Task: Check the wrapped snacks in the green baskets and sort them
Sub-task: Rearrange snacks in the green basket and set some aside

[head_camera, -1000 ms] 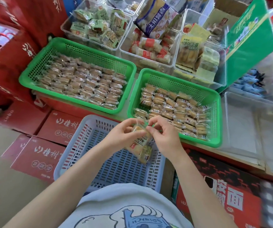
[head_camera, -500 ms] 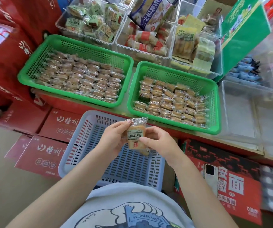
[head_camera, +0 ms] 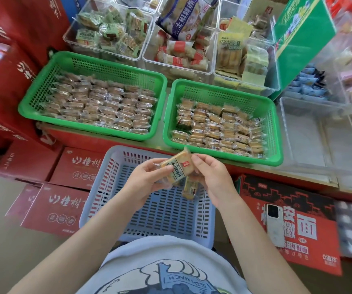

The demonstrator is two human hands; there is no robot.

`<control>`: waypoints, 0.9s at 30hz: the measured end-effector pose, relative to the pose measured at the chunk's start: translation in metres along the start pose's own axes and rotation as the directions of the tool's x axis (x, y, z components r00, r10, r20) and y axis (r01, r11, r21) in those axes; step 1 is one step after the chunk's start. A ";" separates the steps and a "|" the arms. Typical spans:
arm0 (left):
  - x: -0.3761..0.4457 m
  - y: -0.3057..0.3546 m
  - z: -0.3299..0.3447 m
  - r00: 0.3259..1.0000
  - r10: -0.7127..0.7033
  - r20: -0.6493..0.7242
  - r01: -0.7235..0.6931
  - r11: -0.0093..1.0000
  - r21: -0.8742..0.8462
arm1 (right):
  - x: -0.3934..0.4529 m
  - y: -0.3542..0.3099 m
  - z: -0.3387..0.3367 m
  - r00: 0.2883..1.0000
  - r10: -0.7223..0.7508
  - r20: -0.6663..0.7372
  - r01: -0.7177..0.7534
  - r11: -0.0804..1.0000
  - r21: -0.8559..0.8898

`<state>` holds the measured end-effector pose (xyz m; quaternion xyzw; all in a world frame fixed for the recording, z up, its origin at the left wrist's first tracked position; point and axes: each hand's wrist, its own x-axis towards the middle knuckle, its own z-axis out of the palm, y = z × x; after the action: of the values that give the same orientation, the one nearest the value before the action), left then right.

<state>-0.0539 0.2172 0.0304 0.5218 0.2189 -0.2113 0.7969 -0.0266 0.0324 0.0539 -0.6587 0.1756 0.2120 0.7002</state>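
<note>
Both hands pinching one snack packet (head_camera: 176,169) mid-frame: left hand (head_camera: 144,181) on its left end, right hand (head_camera: 211,177) on the right, label tilted up, probably for reading. Right over the blue basket (head_camera: 115,187); green baskets (head_camera: 219,85) full, upper frame.

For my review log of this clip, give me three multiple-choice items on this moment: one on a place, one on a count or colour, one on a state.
1. Where is the white phone?
A. in a green basket
B. on the red carton at the right
C. in the blue basket

2. How many green baskets hold wrapped snacks?
A. one
B. two
C. four

3. How is the labelled snack packet held?
A. between both hands
B. by the left hand alone
C. lying loose in the blue basket

Answers:
1 B, it lies on the red carton.
2 B, the left green basket and the right green basket.
3 A, left hand and right hand pinch it above the blue basket.
</note>
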 end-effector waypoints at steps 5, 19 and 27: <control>0.003 0.000 -0.006 1.000 -0.012 0.019 0.011 0.999 0.047 | 0.005 0.002 -0.001 0.962 -0.256 -0.095 0.184 0.864 -0.469; 0.035 0.027 0.005 0.996 -0.002 0.089 -0.009 0.992 0.126 | 0.024 -0.019 0.005 0.906 -0.400 0.135 0.386 0.654 -0.651; 0.068 0.038 0.004 0.999 0.035 -0.023 -0.032 0.992 0.119 | 0.062 -0.040 -0.011 0.971 -0.153 0.186 0.238 0.730 -0.640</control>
<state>0.0240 0.2196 0.0211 0.5744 0.2071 -0.2040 0.7652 0.0477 0.0243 0.0545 -0.8634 -0.0233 0.2247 0.4511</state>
